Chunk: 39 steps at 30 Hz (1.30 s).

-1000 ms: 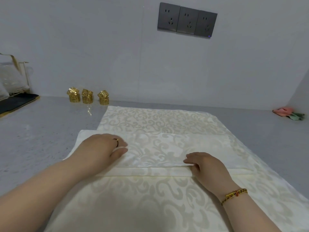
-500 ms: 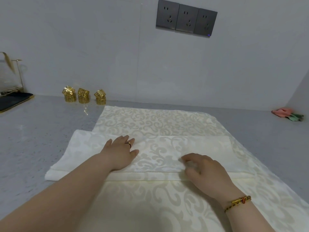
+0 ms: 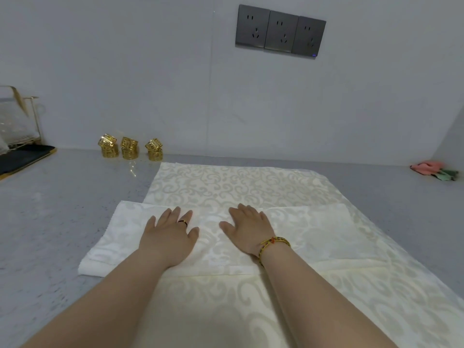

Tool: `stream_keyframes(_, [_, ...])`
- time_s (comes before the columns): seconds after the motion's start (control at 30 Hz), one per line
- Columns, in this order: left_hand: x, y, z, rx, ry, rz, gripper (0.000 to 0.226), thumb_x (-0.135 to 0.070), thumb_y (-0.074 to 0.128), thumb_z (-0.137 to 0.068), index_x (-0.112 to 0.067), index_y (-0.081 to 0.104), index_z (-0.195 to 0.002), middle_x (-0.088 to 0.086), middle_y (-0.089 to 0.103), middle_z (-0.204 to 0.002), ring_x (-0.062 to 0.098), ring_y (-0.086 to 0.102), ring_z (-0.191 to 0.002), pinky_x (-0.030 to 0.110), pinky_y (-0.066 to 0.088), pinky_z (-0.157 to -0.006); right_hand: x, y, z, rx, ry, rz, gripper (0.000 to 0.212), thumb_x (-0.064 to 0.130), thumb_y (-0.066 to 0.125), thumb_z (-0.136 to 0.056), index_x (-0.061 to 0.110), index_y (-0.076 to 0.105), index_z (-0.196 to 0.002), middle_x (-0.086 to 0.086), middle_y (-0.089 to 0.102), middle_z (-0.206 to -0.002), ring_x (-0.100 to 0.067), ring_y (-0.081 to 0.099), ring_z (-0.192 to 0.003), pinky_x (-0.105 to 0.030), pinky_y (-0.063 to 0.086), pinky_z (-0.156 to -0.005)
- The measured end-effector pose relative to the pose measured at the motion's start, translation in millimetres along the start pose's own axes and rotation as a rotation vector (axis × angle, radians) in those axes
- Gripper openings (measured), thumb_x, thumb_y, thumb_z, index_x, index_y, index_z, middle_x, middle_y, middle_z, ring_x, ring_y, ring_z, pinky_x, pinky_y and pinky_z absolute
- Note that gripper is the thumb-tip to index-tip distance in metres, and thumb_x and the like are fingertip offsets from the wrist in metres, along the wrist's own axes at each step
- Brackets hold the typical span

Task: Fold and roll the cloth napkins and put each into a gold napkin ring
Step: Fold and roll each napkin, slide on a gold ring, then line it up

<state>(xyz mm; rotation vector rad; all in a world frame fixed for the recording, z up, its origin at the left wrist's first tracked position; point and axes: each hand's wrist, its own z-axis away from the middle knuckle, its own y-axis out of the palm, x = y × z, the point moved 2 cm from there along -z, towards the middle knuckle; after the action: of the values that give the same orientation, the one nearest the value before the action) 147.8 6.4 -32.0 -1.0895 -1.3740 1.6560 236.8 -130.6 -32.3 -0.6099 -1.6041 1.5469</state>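
1. A folded cream napkin (image 3: 313, 234) lies as a wide band across a larger patterned cloth (image 3: 238, 187) in the middle of the grey counter (image 3: 50, 209).
2. The left hand (image 3: 168, 237) and right hand (image 3: 248, 232) rest flat on it, fingers straight and slightly spread, gripping nothing.
3. Gold napkin rings (image 3: 129, 148) stand stacked in pairs at the counter's back edge, toward the left.
4. A pink and green rag (image 3: 434, 169) lies in the far right corner.

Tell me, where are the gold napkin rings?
The gold napkin rings sit far left in the head view, against the wall, between the black tray and the patterned cloth's far-left corner.
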Motion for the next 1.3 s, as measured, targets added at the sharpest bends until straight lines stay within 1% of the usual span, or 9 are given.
stream_keyframes(0.27, [74.3, -15.4, 8.5, 0.006, -0.175, -0.057, 0.061, -0.047, 0.014, -0.097, -0.015, 0.0, -0.147, 0.001, -0.005, -0.156, 0.015, -0.003, -0.143, 0.032, 0.003, -0.115, -93.2, -25.1, 21.9, -0.043, 0.289, 0.053, 0.061, 0.051, 0.023, -0.095, 0.018, 0.016, -0.146, -0.004, 0.007, -0.156, -0.02, 0.006, -0.143, -0.039, 0.007, -0.115])
stream_keyframes(0.47, [81.2, -12.3, 15.5, -0.058, -0.201, -0.058, 0.06, -0.047, 0.016, -0.097, -0.017, 0.005, -0.147, 0.0, -0.001, -0.156, 0.014, -0.001, -0.143, 0.032, 0.004, -0.115, -102.2, -49.9, 17.5, -0.072, 0.498, 0.023, 0.043, 0.036, 0.04, -0.091, 0.008, 0.042, -0.124, -0.011, 0.044, -0.134, -0.029, 0.039, -0.125, -0.041, 0.026, -0.108])
stream_keyframes(0.53, [81.6, -11.4, 14.4, -0.081, -0.202, -0.043, 0.059, -0.046, 0.017, -0.097, -0.017, 0.006, -0.147, -0.001, 0.0, -0.156, 0.013, 0.0, -0.143, 0.032, 0.004, -0.115, -66.5, -51.2, 16.6, -0.239, 0.341, -0.031, 0.047, 0.027, 0.046, -0.089, 0.011, 0.039, -0.132, -0.008, 0.044, -0.136, -0.025, 0.039, -0.127, -0.036, 0.027, -0.109])
stream_keyframes(0.6, [82.9, -11.5, 14.5, -0.095, -0.199, -0.012, 0.059, -0.047, 0.018, -0.097, -0.018, 0.008, -0.147, -0.002, 0.001, -0.156, 0.012, 0.0, -0.143, 0.032, 0.003, -0.115, -16.7, -44.6, 22.2, -0.389, 0.063, -0.225, 0.043, 0.026, 0.052, -0.087, 0.016, 0.048, -0.129, -0.003, 0.055, -0.125, -0.018, 0.05, -0.114, -0.024, 0.035, -0.097])
stream_keyframes(0.67, [85.8, -12.6, 13.6, -0.098, -0.194, 0.034, 0.058, -0.046, 0.022, -0.097, -0.019, 0.012, -0.147, -0.003, 0.004, -0.156, 0.012, 0.002, -0.143, 0.031, 0.003, -0.114, 33.4, -33.0, 32.4, -0.285, -0.207, -0.329, 0.033, 0.028, 0.057, -0.086, 0.018, 0.057, -0.118, 0.002, 0.06, -0.116, -0.014, 0.055, -0.105, -0.018, 0.037, -0.088])
stream_keyframes(0.8, [94.8, -17.5, 13.0, -0.155, -0.148, 0.341, 0.045, -0.033, 0.034, -0.098, -0.018, 0.035, -0.14, -0.004, 0.025, -0.15, 0.015, 0.021, -0.139, 0.024, 0.015, -0.111, 90.4, -5.5, 50.3, -0.078, -0.568, -0.232, 0.032, 0.03, 0.058, -0.087, 0.015, 0.061, -0.116, 0.001, 0.058, -0.125, -0.014, 0.05, -0.117, -0.025, 0.036, -0.097])
stream_keyframes(0.93, [100.0, -26.8, 23.1, -0.162, -0.183, 0.923, 0.027, -0.021, 0.042, -0.097, -0.017, 0.059, -0.117, -0.005, 0.052, -0.116, 0.012, 0.046, -0.104, 0.015, 0.027, -0.083, 92.2, 6.3, 51.8, -0.097, -0.601, -0.2, 0.034, 0.025, 0.056, -0.089, 0.013, 0.059, -0.12, -0.001, 0.058, -0.125, -0.016, 0.049, -0.117, -0.025, 0.035, -0.095])
stream_keyframes(1.17, [103.4, -26.4, 21.8, -0.153, -0.197, 0.933, 0.026, -0.021, 0.039, -0.097, -0.02, 0.061, -0.111, -0.003, 0.054, -0.11, 0.013, 0.047, -0.101, 0.021, 0.03, -0.086, 91.2, 5.4, 50.5, -0.164, -0.528, -0.354, 0.026, 0.017, 0.051, -0.091, 0.012, 0.064, -0.113, -0.001, 0.064, -0.116, -0.014, 0.055, -0.108, -0.019, 0.037, -0.09])
stream_keyframes(1.3, [103.3, -26.8, 21.8, -0.155, -0.185, 0.966, 0.022, -0.022, 0.042, -0.096, -0.021, 0.058, -0.111, -0.003, 0.054, -0.111, 0.012, 0.048, -0.102, 0.022, 0.031, -0.088, 93.4, 7.2, 53.4, -0.182, -0.582, -0.346, 0.022, 0.01, 0.052, -0.088, 0.005, 0.069, -0.102, -0.007, 0.068, -0.108, -0.02, 0.057, -0.104, -0.03, 0.042, -0.091])
